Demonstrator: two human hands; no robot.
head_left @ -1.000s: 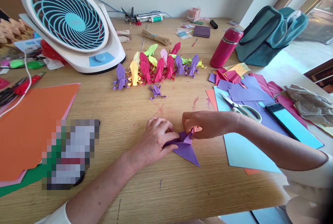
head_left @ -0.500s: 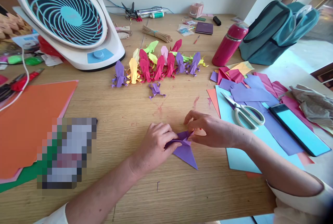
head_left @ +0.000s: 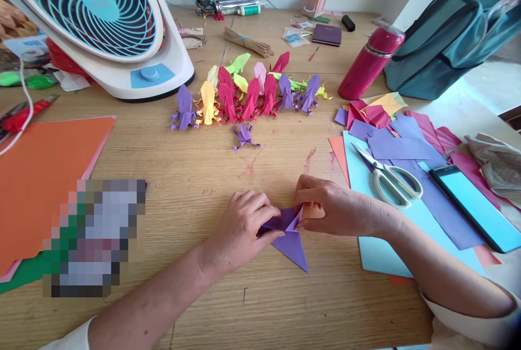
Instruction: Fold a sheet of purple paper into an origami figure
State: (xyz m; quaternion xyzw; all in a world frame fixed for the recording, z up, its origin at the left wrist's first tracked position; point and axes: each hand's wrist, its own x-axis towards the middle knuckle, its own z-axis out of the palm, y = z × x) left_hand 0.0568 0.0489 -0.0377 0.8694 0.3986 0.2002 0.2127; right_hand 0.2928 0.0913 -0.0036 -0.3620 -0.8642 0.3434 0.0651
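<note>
Purple paper (head_left: pixel 292 248) is held by the left hand (head_left: pixel 249 221) and pinched by the right hand (head_left: pixel 328 206); paper figures (head_left: pixel 251 99) are set beyond both.

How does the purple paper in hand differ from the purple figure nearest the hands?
The left hand and right hand hold the paper; the figure is untouched. The paper shows broad flaps; the figure spreads thin limbs. Both are purple and folded.
</note>
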